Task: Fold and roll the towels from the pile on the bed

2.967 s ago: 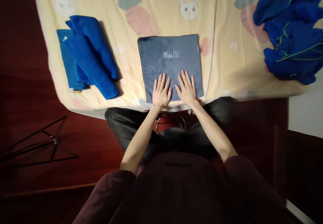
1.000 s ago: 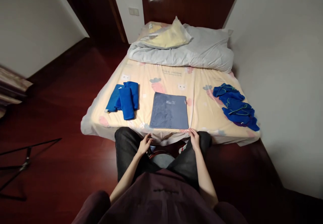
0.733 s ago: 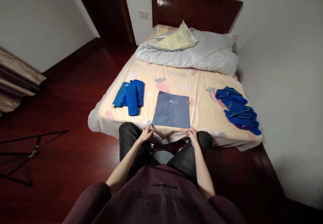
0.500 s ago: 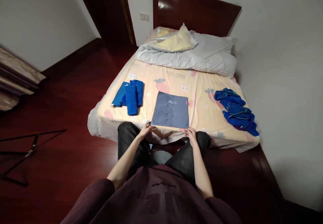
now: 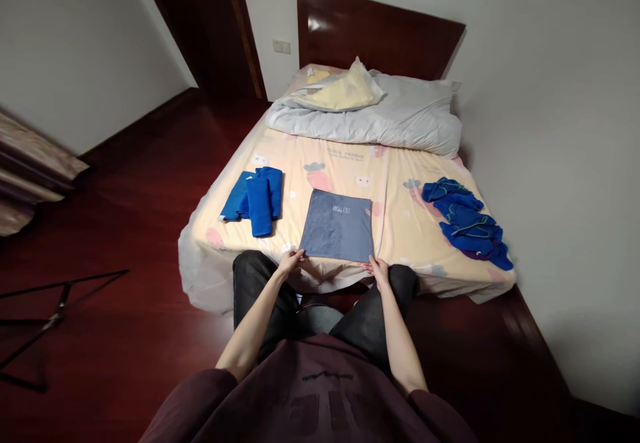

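Over by the left edge of the bed [image 5: 403, 233], folded blue cloths [image 5: 259, 206]; now the left hand [image 5: 290, 263], pinching the grey cloth [image 5: 337, 228] by its near left corner! It's flat, mid-way along the near edge; the right hand [image 5: 379, 271] pinches its other near corner; crumpled blue fabric [image 5: 465, 226] lies towards the right edge.

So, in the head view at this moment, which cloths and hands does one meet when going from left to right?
Folded blue cloths → left hand → grey cloth → right hand → crumpled blue cloths.
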Tool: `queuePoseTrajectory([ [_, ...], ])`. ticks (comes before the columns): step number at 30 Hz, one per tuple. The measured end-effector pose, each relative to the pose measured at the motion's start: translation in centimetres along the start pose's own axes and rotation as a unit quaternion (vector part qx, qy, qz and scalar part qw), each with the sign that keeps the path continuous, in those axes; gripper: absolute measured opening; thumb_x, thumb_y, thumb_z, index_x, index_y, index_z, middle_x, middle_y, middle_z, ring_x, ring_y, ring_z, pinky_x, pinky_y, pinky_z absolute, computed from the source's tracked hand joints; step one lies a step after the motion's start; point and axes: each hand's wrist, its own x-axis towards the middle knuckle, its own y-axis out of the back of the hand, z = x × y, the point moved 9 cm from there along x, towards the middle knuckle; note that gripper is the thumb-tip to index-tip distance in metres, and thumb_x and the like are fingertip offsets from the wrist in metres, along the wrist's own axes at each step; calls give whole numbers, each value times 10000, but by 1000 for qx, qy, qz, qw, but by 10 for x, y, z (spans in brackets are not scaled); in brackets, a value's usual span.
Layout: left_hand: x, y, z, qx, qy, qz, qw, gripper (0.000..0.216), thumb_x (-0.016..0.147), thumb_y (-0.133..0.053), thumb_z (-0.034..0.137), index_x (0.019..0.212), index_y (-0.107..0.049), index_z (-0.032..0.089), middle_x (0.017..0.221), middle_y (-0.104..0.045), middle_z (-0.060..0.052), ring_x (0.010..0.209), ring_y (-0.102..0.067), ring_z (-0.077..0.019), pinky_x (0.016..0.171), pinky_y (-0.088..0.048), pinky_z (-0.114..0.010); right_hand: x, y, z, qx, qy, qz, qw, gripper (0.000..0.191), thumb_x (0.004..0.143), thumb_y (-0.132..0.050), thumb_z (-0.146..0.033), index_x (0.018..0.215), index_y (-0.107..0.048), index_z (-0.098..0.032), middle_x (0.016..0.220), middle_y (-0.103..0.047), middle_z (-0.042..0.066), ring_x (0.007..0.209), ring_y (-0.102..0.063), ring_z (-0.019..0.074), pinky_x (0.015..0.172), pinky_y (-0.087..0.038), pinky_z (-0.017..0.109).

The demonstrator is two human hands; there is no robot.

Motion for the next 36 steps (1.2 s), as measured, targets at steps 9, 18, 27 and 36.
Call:
queuePoseTrajectory([
  [9,-27,34,-14,59,-30,-4,998,688,618,-883,805,722,-601,187,663,-664,-21,648,-656,-171,611,-509,-255,-18,7,13,31,29,49,998,680,511,-916,-718,740,-469,-260,591,-631,-40,537,-683,189,502,-513,259],
  [18,-27,23,11,41,-90,-22,995,744,664,-867,744,1133,-719,185,784,-684,-9,764,-673,-175,692,-531,-264,-23,0,-5,17,79,7,997,607,673,-844,-701,955,-767,-169,793,-756,54,620,-649,166,606,-548,287],
  [27,-17,23,20,101,-175,-29,979,599,643,-935,510,1112,-784,169,848,-725,-41,737,-666,-194,734,-578,-331,-24,2,-13,-118,147,39,981,301,643,-817,-358,881,-801,-174,789,-723,35,651,-600,170,697,-561,320],
  [36,2,31,50,114,-265,60,956,233,733,-835,370,873,-752,204,1224,-724,-154,1237,-677,-317,1064,-573,-460,-23,7,-44,-121,242,85,959,110,690,-708,-181,787,-751,-208,1259,-732,142,1199,-703,292,1106,-567,441],
])
